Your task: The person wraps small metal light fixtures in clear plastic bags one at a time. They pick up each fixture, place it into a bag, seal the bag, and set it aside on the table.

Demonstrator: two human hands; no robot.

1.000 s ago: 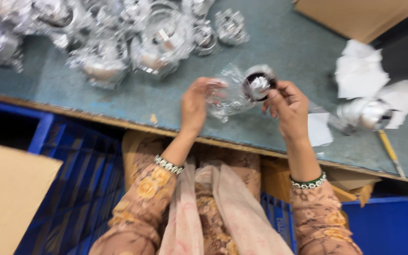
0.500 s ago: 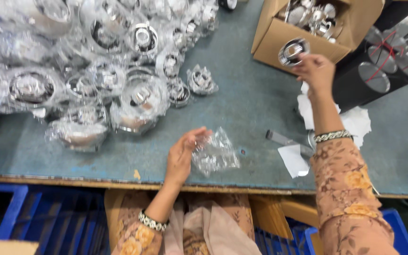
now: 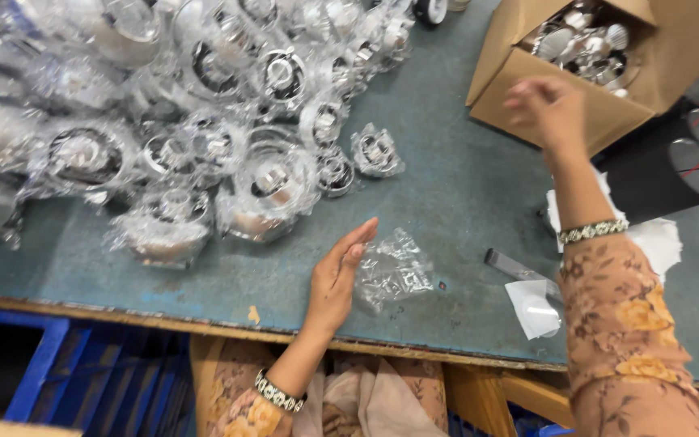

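My left hand (image 3: 337,279) rests flat on the teal table (image 3: 463,186) near its front edge, fingers stretched out and touching the left side of an empty, crumpled clear plastic bag (image 3: 396,271). My right hand (image 3: 548,103) hovers, blurred, at the front wall of an open cardboard box (image 3: 519,89). Its fingers are loosely bent and I see nothing in it. The box holds several shiny round metal parts (image 3: 588,40).
A large pile of shiny metal parts in clear bags (image 3: 204,129) covers the table's left and back. White paper pieces (image 3: 531,303) and a grey strip (image 3: 515,265) lie at the right. Round metal discs (image 3: 697,166) sit far right. Blue crates (image 3: 82,380) stand below the edge.
My right hand carried the unwrapped metal part from the bag to the box and now comes back from it with nothing visible. My left hand lowered the empty bag onto the table.
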